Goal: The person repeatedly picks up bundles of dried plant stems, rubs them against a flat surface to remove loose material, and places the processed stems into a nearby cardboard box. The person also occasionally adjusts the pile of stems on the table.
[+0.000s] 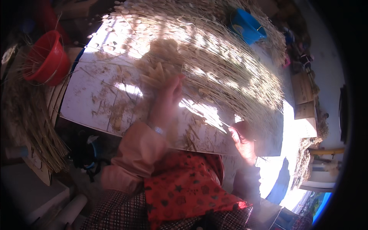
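Dried bunny-tail grass [230, 73], with pale oval heads and long straw stems, lies in a thick layer across the white table [92, 88]. Over the table's middle, my left hand [170, 94] is closed around a bunch of bunny-tail grass [163, 55]; its fluffy heads point away from me and are blurred. My right hand [242, 140], by the near right edge, has thumb and fingers pinched together at a thin pale stem [222, 124]. Whether that stem belongs to the left hand's bunch, I cannot tell.
A red bucket [48, 59] with some stems stands at the left, above a pile of straw stalks [40, 130]. A blue basin [248, 27] sits at the table's far right. Cardboard boxes [303, 90] line the right side. A red patterned apron [188, 188] covers my lap.
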Tool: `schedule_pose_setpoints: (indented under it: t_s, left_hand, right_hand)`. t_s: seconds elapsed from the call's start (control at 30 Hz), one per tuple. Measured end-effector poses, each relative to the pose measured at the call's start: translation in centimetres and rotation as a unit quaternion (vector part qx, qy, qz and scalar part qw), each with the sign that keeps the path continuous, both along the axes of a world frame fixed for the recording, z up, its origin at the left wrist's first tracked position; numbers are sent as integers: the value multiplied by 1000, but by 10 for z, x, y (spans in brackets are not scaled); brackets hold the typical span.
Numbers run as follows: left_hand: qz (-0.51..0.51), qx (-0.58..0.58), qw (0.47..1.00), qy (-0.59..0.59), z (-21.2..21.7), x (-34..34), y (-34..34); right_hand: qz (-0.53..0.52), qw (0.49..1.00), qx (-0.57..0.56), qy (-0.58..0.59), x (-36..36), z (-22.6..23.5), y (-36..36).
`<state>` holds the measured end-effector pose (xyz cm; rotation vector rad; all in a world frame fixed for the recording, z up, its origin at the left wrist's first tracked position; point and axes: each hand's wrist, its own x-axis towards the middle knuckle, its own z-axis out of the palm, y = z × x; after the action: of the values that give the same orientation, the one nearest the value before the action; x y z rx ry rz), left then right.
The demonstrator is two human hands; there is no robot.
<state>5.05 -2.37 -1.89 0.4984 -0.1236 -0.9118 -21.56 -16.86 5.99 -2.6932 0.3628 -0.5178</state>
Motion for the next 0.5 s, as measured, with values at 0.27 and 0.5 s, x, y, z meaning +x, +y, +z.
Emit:
schedule_pose_setpoints:
  t_s: [0.27, 0.5]
  left_hand:
    - [28, 61, 990, -121, -11, 5, -3]
    - [-20, -53, 998, 34, -5, 2, -2]
  right_hand:
    - [-83, 993, 58, -53, -31, -8, 4]
    - [-87, 991, 46, -91, -42, -3, 5]
